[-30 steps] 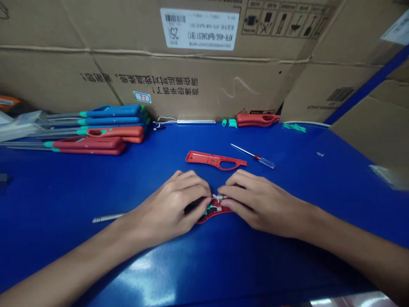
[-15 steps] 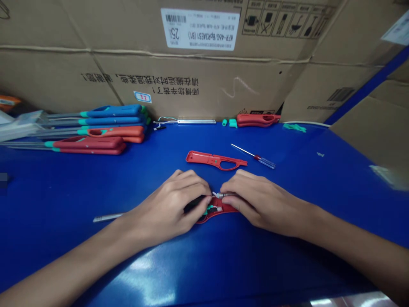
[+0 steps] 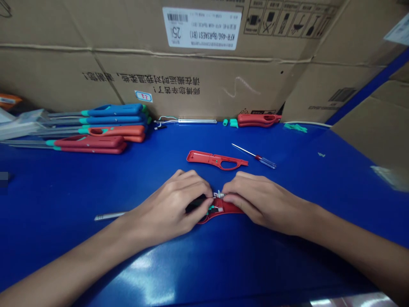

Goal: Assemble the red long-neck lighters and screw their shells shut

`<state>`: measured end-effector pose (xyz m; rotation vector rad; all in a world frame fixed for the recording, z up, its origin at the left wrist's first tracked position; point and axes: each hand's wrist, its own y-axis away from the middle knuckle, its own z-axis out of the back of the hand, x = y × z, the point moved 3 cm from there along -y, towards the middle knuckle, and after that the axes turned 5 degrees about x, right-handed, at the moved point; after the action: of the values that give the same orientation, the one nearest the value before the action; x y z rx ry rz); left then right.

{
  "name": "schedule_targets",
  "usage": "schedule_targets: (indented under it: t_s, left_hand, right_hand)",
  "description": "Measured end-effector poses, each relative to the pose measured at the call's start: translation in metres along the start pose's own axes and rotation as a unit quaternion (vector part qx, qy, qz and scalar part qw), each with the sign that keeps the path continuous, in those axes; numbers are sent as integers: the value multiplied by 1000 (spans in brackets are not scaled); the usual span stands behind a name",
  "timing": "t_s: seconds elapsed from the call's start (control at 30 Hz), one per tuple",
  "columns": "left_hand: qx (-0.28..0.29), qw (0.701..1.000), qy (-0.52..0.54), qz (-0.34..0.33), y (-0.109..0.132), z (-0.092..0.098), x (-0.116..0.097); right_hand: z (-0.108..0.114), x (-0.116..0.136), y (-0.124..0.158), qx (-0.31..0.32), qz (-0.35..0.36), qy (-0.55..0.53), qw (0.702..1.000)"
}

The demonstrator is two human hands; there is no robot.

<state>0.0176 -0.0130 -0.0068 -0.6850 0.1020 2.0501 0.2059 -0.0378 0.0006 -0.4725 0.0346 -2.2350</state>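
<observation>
Over an open red plastic casing half (image 3: pixel 232 207) on the glossy blue bench (image 3: pixel 271 264), the right hand (image 3: pixel 255 198) pinches a small silvery cylinder (image 3: pixel 220 194); the left hand (image 3: pixel 177 204), fingertips narrowed, holds something unclear. The looped red plastic shell (image 3: pixel 204 157) lies beyond, unjoined.

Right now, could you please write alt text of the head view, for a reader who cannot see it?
A right hand pinches a small part above an open red shell on a blue table, with the left hand close beside it. Beyond lie a second red shell and a screwdriver; colourful handles are piled at the left, before cardboard.
</observation>
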Motion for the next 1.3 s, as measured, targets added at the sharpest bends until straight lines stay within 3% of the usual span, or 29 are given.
schedule_targets:
  t_s: [0.2, 0.43, 0.97, 1.3]
  left_hand:
    - [-7, 1000, 4, -1, 1, 1, -1]
    - [0, 1000, -1, 6, 0, 1, -1]
    - [-1, 1000, -2, -1, 0, 0, -1]
    - [-1, 1000, -7, 5, 1, -1, 0]
  right_hand:
    - [1, -2, 2, -19, 18, -8, 1000]
    - [4, 1, 4, -86, 4, -83, 993]
    - [7, 0, 5, -9, -1, -62, 998]
    - [5, -1, 4, -37, 12, -58, 998]
